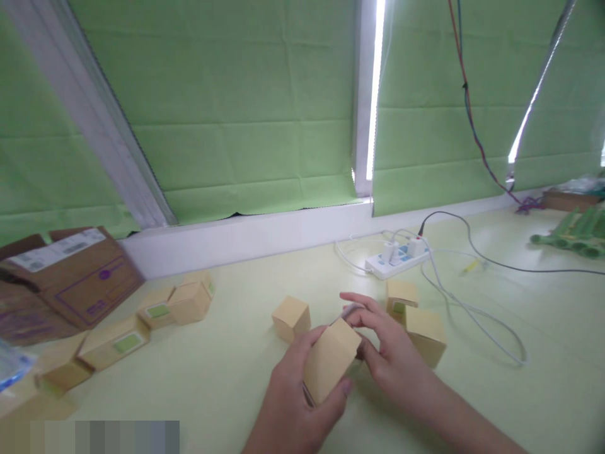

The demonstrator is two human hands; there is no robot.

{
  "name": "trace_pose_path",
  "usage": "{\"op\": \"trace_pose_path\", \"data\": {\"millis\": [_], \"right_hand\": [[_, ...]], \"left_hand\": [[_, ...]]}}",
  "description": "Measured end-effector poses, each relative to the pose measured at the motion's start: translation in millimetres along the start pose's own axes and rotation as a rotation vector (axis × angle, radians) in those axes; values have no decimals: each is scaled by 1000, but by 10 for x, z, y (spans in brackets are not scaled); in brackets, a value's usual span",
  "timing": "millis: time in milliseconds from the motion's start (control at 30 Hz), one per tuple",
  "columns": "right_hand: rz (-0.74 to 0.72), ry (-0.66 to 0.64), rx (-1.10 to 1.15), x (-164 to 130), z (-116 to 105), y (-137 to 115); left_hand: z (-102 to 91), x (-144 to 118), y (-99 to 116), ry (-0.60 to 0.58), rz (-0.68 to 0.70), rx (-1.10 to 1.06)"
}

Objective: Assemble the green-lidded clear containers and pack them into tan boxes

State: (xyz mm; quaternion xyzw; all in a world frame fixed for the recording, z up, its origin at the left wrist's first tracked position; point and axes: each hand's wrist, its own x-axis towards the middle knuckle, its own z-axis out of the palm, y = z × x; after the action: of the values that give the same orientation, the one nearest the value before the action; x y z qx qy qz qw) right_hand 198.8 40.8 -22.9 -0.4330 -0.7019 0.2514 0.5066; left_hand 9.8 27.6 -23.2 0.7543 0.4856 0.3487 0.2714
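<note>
Head view: lower centre, the left hand (288,392) gripped a tan cuboid cardboard box (332,360), which over-squeezing could have dented; the right hand (391,343) curled beside it, its hold unclear.

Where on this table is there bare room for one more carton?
Widest: the tabletop between the left row of cartons and the left hand. Another lies right of the right forearm, nearer than the looped white cable. Crowded: around the power strip, and by the two cartons beside the right hand.
</note>
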Motion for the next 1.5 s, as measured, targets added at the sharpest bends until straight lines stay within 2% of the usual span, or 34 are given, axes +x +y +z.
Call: {"op": "trace_pose_path", "data": {"millis": [67, 167, 267, 333, 400, 467, 600, 700, 767, 933, 1000, 1067, 1167, 1300, 1400, 1467, 1500], "right_hand": [[-5, 89, 1, -3, -16, -2], [2, 262, 135, 15, -65, -1], [18, 434, 285, 50, -120, -13], [26, 496, 334, 63, -138, -29], [34, 484, 354, 58, -137, -48], [35, 403, 330, 35, -124, -65], [22, 97, 110, -17, -98, -86], [62, -93, -131, -21, -75, -78], [108, -156, -222, -6, -56, -55], [167, -163, -252, 42, -27, 12], [183, -156, -251, 42, -23, 12], [197, -150, -244, 28, -16, -3], [211, -137, -224, 0, -1, -16], [214, -108, -178, 5, -18, 7], [200, -51, -32, 20, -51, -17], [162, 2, 157, 8, -54, -70], [133, 19, 251, -6, -45, -100]], "left_hand": [[-16, 11, -30, 15, -55, -12], [-42, 28, -81, 38, -129, -132], [-50, 56, -112, 19, -195, -369], [-65, 85, -117, 8, -237, -545], [-97, 115, -115, 75, -267, -664], [-141, 138, -112, 161, -279, -702], [-206, 160, -113, 221, -299, -708], [-213, 176, -128, 257, -274, -621], [-206, 191, -145, 240, -245, -541], [-193, 194, -192, 103, -211, -386], [-196, 178, -210, 45, -190, -262], [-201, 164, -223, 35, -179, -91], [-213, 156, -225, 79, -164, 137], [-267, 131, -164, 209, -79, 247], [-308, 75, -62, 386, 95, 302], [-276, 27, 17, 430, 263, 306], [-233, 5, 54, 405, 349, 293]]}}
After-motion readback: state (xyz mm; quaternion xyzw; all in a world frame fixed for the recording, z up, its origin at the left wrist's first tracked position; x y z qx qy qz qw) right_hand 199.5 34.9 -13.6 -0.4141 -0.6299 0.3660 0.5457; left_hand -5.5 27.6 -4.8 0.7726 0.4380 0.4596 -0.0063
